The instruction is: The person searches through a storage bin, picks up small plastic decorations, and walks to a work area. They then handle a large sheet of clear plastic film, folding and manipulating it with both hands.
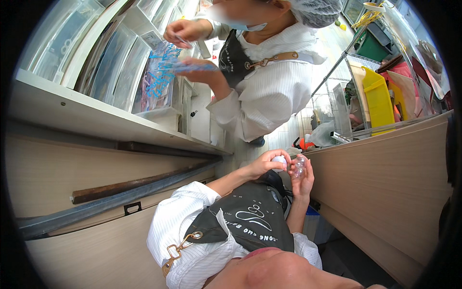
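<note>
My left hand (270, 163) holds a small pale lilac-white ball (279, 163) between thumb and fingers, in front of my dark apron (249, 218). Close beside it, my right hand (305, 180) is closed around a clear plastic piece with rounded, bubble-like lobes (299, 167). The fingertips of both hands nearly meet; whether the two pieces touch, I cannot tell. A bit of clear plastic (293, 151) shows just beyond my fingers.
A co-worker in a hairnet (317, 12) stands ahead, handling a flat packet with blue pieces (191, 67). White shelving (108, 108) with clear bins lines the left, above metal bars (119, 202). On the right, a wire rack (328, 77) and a yellow bin (378, 101) stand beyond a wooden panel (379, 177).
</note>
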`<action>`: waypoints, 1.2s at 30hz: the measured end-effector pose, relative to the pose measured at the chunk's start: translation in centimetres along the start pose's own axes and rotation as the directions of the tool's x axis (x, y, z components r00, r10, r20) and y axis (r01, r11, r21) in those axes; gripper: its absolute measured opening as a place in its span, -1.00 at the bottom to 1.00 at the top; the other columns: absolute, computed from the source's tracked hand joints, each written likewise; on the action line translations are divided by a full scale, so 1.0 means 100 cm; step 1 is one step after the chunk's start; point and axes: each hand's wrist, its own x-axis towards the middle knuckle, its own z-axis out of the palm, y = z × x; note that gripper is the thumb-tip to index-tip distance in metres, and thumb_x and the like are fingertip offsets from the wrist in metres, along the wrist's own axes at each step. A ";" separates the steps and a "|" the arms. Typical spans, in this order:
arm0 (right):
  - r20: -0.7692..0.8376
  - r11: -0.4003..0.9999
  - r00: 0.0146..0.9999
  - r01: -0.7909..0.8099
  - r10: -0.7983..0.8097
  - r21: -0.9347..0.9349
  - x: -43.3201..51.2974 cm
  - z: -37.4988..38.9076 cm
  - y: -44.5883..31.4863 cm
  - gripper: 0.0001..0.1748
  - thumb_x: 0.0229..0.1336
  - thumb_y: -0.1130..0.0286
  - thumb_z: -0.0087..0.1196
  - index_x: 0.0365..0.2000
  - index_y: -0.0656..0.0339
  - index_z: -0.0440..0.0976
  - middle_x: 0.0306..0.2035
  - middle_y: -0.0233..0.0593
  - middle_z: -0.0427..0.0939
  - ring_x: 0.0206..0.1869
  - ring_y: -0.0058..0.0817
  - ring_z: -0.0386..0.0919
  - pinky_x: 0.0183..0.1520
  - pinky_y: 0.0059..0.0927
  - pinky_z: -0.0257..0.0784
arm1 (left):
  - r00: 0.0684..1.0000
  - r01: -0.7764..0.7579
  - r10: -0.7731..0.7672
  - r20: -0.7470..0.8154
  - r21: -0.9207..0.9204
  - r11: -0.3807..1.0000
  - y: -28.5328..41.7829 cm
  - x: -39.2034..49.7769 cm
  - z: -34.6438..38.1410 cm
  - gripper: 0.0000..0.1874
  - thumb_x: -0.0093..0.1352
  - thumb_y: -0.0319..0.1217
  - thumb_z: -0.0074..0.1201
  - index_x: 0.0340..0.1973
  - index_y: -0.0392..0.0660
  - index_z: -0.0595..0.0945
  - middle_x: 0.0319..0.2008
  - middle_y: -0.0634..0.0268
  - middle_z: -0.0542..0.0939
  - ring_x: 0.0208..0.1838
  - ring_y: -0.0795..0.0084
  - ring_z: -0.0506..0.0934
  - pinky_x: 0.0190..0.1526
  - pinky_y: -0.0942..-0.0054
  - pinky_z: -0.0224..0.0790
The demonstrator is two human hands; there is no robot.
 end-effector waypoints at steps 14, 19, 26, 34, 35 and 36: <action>-0.038 1.000 0.999 0.003 -0.003 0.014 0.003 -0.001 -0.003 -0.59 0.44 0.18 -0.11 0.03 0.32 0.42 -0.22 -0.10 0.59 -0.27 -0.48 0.58 -0.26 -0.44 0.53 | 0.999 0.011 -0.010 0.044 -0.026 1.000 0.008 0.003 0.008 -0.73 0.32 -0.42 0.13 -0.10 -0.24 0.58 -0.16 0.29 0.59 -0.07 0.56 0.53 -0.02 0.57 0.36; -0.014 1.000 1.000 -0.018 0.018 -0.017 0.008 -0.007 -0.004 -0.52 0.46 0.06 -0.16 0.08 0.25 0.40 -0.20 -0.18 0.60 -0.24 -0.47 0.57 -0.23 -0.41 0.48 | 0.999 0.018 -0.017 0.049 -0.016 1.000 0.010 0.003 0.007 -0.74 0.32 -0.41 0.13 -0.09 -0.22 0.58 -0.15 0.29 0.58 -0.08 0.55 0.53 -0.02 0.56 0.36; -0.061 1.000 0.998 -0.014 0.016 0.025 0.010 0.005 -0.009 -0.56 0.40 0.14 -0.06 0.04 0.31 0.42 -0.22 -0.14 0.60 -0.26 -0.49 0.56 -0.26 -0.44 0.53 | 0.990 -0.043 0.030 0.135 0.093 0.995 0.010 0.002 0.005 -0.75 0.35 -0.40 0.13 -0.10 -0.21 0.57 -0.18 0.31 0.57 -0.10 0.58 0.52 -0.06 0.56 0.36; -0.034 1.000 0.999 0.002 -0.002 0.005 0.015 -0.005 -0.006 -0.54 0.42 0.12 -0.08 0.09 0.28 0.41 -0.20 -0.15 0.60 -0.24 -0.51 0.56 -0.26 -0.47 0.53 | 0.979 -0.014 -0.012 0.205 0.126 0.992 0.011 -0.001 0.004 -0.78 0.36 -0.40 0.14 -0.12 -0.20 0.56 -0.22 0.35 0.55 -0.17 0.59 0.52 -0.09 0.58 0.36; -0.034 1.000 0.999 -0.004 0.004 0.011 0.015 -0.005 -0.005 -0.54 0.42 0.11 -0.08 0.09 0.28 0.41 -0.20 -0.15 0.60 -0.24 -0.51 0.56 -0.26 -0.47 0.53 | 0.978 -0.020 -0.008 0.208 0.134 0.991 0.010 -0.001 0.003 -0.78 0.36 -0.40 0.14 -0.13 -0.20 0.56 -0.23 0.35 0.55 -0.17 0.59 0.52 -0.09 0.58 0.36; -0.034 1.000 0.999 -0.011 0.012 0.016 0.015 -0.005 -0.005 -0.54 0.42 0.11 -0.08 0.09 0.27 0.41 -0.20 -0.15 0.59 -0.24 -0.51 0.57 -0.26 -0.47 0.53 | 0.977 -0.026 -0.004 0.211 0.141 0.990 0.009 -0.002 0.003 -0.78 0.35 -0.41 0.14 -0.13 -0.20 0.57 -0.23 0.36 0.55 -0.17 0.60 0.52 -0.09 0.58 0.35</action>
